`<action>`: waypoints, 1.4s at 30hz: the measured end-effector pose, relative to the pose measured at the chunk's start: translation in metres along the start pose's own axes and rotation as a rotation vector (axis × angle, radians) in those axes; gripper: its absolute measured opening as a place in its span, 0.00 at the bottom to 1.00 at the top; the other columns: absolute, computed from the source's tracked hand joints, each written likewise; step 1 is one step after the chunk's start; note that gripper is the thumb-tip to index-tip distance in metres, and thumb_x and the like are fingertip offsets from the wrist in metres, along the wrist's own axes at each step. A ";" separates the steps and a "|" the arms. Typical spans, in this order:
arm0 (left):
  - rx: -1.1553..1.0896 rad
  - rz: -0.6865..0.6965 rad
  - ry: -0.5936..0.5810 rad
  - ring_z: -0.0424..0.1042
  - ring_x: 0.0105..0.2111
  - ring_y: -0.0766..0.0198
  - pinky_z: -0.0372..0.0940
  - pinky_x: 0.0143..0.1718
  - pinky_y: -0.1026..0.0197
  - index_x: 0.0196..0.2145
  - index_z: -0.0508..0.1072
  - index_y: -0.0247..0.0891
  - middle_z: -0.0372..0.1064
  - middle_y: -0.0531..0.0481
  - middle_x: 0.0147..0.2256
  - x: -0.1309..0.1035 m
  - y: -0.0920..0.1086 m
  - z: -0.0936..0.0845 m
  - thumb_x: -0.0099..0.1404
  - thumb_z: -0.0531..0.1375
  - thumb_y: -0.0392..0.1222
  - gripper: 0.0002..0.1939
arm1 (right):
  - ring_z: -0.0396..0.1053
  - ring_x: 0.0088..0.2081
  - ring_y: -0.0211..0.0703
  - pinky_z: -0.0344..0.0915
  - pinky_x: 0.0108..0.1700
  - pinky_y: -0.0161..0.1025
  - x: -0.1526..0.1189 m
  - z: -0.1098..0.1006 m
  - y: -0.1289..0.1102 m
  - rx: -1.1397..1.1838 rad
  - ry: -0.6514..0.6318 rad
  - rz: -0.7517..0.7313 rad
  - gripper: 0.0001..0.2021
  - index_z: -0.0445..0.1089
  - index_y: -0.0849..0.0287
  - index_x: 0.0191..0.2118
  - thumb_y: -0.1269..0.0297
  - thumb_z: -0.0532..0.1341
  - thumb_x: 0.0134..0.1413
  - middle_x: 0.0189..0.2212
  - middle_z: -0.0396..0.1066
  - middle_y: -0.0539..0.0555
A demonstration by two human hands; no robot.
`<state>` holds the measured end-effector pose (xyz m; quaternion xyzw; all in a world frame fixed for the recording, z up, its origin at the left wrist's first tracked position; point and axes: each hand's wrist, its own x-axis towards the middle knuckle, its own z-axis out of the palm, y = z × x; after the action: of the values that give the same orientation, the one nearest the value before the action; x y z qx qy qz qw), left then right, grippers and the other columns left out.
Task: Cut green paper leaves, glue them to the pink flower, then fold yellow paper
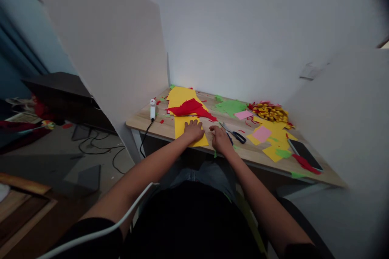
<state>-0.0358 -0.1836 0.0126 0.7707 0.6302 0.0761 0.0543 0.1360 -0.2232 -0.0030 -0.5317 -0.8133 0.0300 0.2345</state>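
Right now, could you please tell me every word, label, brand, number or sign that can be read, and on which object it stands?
No readable text anywhere in this view.
White corded device: any marking is too small to read.
Scissors: too small to read any brand.
Dark-screened device: no legible text.
Yellow sheet under the left hand: no writing visible.

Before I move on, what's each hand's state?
Left hand: open, resting on the yellow paper.
Right hand: fingers curled beside the scissors; whether it holds anything cannot be told.
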 end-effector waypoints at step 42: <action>-0.085 -0.010 -0.008 0.43 0.72 0.47 0.38 0.69 0.36 0.70 0.55 0.41 0.44 0.44 0.72 -0.005 -0.005 0.009 0.73 0.42 0.48 0.31 | 0.69 0.46 0.55 0.65 0.51 0.51 -0.083 -0.013 0.002 -0.082 0.114 -0.091 0.12 0.74 0.57 0.50 0.61 0.61 0.63 0.43 0.72 0.61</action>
<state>-0.0401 -0.1877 0.0029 0.7648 0.6302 0.0994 0.0898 0.1703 -0.2977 -0.0208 -0.5044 -0.8224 -0.0444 0.2594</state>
